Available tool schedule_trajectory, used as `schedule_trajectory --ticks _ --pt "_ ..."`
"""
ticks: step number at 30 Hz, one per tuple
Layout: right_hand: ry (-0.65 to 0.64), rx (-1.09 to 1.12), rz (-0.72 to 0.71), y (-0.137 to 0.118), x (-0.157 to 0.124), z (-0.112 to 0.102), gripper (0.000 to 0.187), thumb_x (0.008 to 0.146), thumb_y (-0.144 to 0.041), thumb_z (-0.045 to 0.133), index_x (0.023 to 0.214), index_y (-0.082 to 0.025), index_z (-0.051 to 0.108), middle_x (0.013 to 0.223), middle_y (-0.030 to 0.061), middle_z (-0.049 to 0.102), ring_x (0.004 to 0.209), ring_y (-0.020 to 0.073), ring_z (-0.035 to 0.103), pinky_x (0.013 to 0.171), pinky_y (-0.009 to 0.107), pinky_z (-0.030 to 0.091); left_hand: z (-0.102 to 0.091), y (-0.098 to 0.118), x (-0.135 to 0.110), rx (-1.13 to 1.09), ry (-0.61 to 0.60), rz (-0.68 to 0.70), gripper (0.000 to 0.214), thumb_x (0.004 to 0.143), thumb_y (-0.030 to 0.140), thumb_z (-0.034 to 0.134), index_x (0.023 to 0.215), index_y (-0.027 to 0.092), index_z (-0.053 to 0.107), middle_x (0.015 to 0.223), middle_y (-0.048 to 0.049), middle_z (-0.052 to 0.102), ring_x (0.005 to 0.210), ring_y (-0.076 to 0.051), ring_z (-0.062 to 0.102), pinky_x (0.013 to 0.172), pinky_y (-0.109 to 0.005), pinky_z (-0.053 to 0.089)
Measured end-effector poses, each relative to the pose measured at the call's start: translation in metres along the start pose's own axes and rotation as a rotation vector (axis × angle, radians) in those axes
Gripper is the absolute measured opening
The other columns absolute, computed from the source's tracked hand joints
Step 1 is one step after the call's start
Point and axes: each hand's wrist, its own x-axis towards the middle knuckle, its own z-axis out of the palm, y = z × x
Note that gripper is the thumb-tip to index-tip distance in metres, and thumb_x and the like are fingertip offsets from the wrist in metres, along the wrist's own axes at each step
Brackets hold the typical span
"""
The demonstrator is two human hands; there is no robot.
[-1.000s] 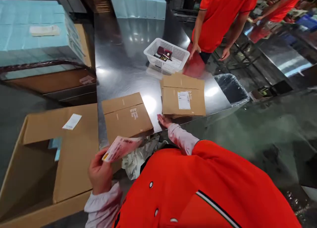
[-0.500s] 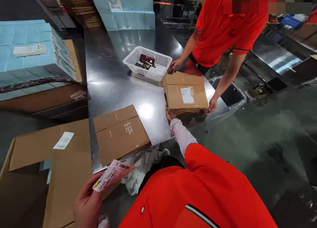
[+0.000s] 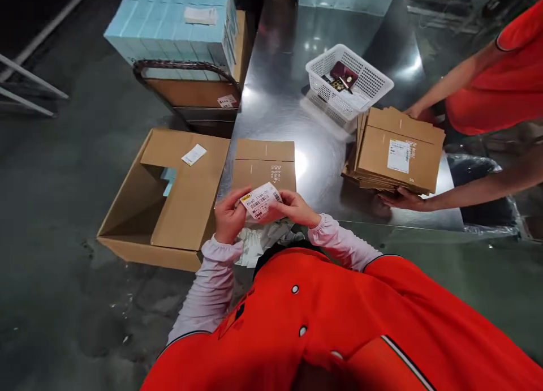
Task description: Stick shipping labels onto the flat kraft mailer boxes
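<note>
Both hands on the label now

Your right hand (image 3: 297,207) left the flat carton stack (image 3: 399,150) and joined your left hand (image 3: 228,214), both pinching the barcode label (image 3: 261,200) over the flattened carton (image 3: 263,166).

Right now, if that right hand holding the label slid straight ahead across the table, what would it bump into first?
Most likely the flat box lying just beyond the label that the right hand pinches. Depth is hard to judge; the hand may pass above it.

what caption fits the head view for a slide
Both hands, left hand and right hand, hold a barcode label over a flat carton.
</note>
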Motion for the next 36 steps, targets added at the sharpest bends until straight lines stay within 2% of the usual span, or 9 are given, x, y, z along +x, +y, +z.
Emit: schedule_trajectory --ticks 4,7,10,13,17,21,27,33,36 --pt "0.193 -0.097 -0.018 0.002 0.003 0.012 0.037 0.075 -0.051 0.069 0.087 -0.016 0.067 0.087 0.0036 0.065 0.082 0.0162 0.058 0.080 0.029 0.046 0.001 0.007 -0.016 -0.373 -0.023 -0.208 0.044 0.073 0.051 0.066 0.097 0.014 0.072 0.099 -0.0124 0.073 0.093 -0.025 0.068 0.084 -0.035 0.053" --pt "0.260 -0.303 -0.071 0.000 0.009 0.014 0.045 0.068 -0.052 0.075 0.094 -0.018 0.065 0.096 0.0056 0.062 0.089 0.0177 0.056 0.083 0.031 0.046 0.005 0.013 -0.024 -0.356 0.091 -0.229 0.042 0.067 0.051 0.074 0.085 0.014 0.073 0.085 -0.0095 0.074 0.080 -0.022 0.068 0.076 -0.033 0.054" --pt "0.093 -0.594 -0.186 -0.019 0.017 0.010 0.056 0.067 -0.045 0.080 0.114 -0.020 0.062 0.110 0.0087 0.062 0.098 0.0193 0.056 0.085 0.031 0.046 0.004 0.014 -0.027 -0.255 0.116 -0.235 0.033 0.065 0.045 0.078 0.078 0.014 0.073 0.078 -0.0067 0.073 0.073 -0.019 0.066 0.071 -0.030 0.053" --pt "-0.157 -0.819 -0.227 -0.041 0.023 0.012 0.025 0.085 -0.036 0.066 0.103 -0.019 0.070 0.092 0.0069 0.069 0.084 0.0168 0.060 0.076 0.027 0.045 0.003 0.007 -0.027 -0.290 0.164 -0.259 0.034 0.063 0.044 0.079 0.079 0.015 0.072 0.077 -0.0054 0.072 0.070 -0.017 0.064 0.068 -0.028 0.052" --pt "-0.116 -0.999 -0.178 -0.052 0.020 0.024 0.020 0.086 -0.027 0.063 0.099 -0.017 0.074 0.081 0.0053 0.072 0.069 0.0135 0.061 0.063 0.023 0.039 0.011 -0.007 -0.031 -0.342 0.274 -0.308 0.037 0.061 0.049 0.079 0.064 0.016 0.063 0.062 -0.0004 0.064 0.060 -0.013 0.057 0.060 -0.025 0.048" --pt "-0.019 -1.006 -0.154 -0.044 0.015 0.031 0.020 0.085 -0.033 0.066 0.092 -0.017 0.076 0.078 0.0036 0.073 0.064 0.0121 0.061 0.061 0.023 0.039 0.016 -0.017 -0.037 -0.373 0.270 -0.318 0.041 0.060 0.051 0.079 0.058 0.018 0.055 0.056 0.0021 0.057 0.056 -0.012 0.052 0.057 -0.024 0.044" --pt "0.092 -1.025 -0.267 -0.029 0.008 0.036 0.016 0.085 -0.033 0.066 0.079 -0.019 0.072 0.081 0.0034 0.072 0.075 0.0140 0.064 0.067 0.024 0.045 0.016 -0.031 -0.043 -0.411 0.142 -0.316 0.038 0.066 0.051 0.075 0.061 0.018 0.055 0.061 0.0013 0.057 0.059 -0.012 0.052 0.059 -0.024 0.044" --pt "0.160 -0.906 -0.267 -0.020 0.005 0.044 0.018 0.084 -0.035 0.067 0.077 -0.021 0.073 0.086 0.0041 0.071 0.078 0.0143 0.065 0.070 0.026 0.049 0.016 -0.045 -0.048 -0.392 0.271 -0.350 0.041 0.066 0.047 0.075 0.056 0.019 0.047 0.054 0.0042 0.050 0.052 -0.009 0.046 0.054 -0.021 0.041" --pt "0.182 -0.819 -0.254 -0.007 0.029 0.030 0.017 0.078 -0.037 0.074 0.073 -0.021 0.074 0.093 0.0050 0.069 0.087 0.0163 0.065 0.080 0.030 0.051 0.012 -0.064 -0.045 -0.449 0.052 -0.514 0.037 0.054 0.038 0.084 0.078 0.017 0.064 0.074 -0.0008 0.067 0.066 -0.014 0.060 0.063 -0.025 0.049"
